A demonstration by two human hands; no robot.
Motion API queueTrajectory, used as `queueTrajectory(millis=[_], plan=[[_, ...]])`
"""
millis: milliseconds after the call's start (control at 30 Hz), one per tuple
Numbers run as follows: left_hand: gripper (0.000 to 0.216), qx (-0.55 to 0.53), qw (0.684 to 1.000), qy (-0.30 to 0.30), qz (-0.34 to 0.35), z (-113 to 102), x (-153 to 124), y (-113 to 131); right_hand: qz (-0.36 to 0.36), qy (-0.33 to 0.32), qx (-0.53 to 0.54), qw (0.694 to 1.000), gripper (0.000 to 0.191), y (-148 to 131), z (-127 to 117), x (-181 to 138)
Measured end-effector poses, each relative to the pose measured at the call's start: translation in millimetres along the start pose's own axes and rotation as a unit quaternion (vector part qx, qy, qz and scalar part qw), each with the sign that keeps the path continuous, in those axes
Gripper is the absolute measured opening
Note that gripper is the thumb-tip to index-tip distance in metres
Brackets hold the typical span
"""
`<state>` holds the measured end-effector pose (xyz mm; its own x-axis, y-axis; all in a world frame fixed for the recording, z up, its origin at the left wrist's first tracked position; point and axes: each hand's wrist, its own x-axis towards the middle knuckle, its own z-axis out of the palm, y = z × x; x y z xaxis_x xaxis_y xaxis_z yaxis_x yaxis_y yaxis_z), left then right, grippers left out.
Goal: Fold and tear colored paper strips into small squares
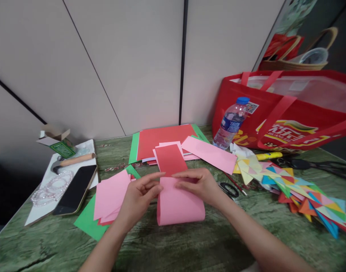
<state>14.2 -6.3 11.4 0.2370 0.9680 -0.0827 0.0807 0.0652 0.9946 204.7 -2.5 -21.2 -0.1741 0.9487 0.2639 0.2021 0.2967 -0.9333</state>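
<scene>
A pink sheet of paper (181, 206) is bent over into a loop, its rounded fold towards me. My left hand (144, 190) pinches its upper left edge between thumb and fingers. On the upper right edge, my right hand (197, 183) grips the same sheet, thumb below and fingers above. Just beyond the fingertips lies a red paper strip (171, 156) on top of pink strips. Left of my left hand rests a stack of pink paper pieces (110, 194), with red and green paper (89, 219) under it.
At the back lie large red sheets (164, 138) and a loose pink strip (209, 153). A water bottle (231, 124) stands before a red bag (289, 109). Scissors (229, 190) and folded coloured paper (303, 192) lie right; a phone (75, 190), hammer (72, 161) and small box (59, 145) left.
</scene>
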Motion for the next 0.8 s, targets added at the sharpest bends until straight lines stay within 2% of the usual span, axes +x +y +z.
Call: queueTrajectory(millis=[133,367,600,800], plan=[[0.021,-0.025,0.999,0.025,-0.003,-4.8,2.5,-0.5,-0.008,-0.025,-0.004,1.0,0.019,-2.5,-1.6,-0.2],[0.017,-0.119,0.991,-0.043,-0.054,-12.0,6.0,-9.8,0.0,-0.045,-0.006,0.999,0.019,-9.9,-0.8,-1.9],[0.017,-0.159,0.983,-0.077,-0.043,-10.6,6.2,-9.8,0.0,-0.048,-0.013,0.999,0.019,-9.9,-0.1,-2.2],[0.016,-0.171,0.981,-0.081,-0.045,-10.4,6.6,-9.1,-0.007,-0.042,-0.022,0.999,0.019,-9.2,0.4,-2.4]])
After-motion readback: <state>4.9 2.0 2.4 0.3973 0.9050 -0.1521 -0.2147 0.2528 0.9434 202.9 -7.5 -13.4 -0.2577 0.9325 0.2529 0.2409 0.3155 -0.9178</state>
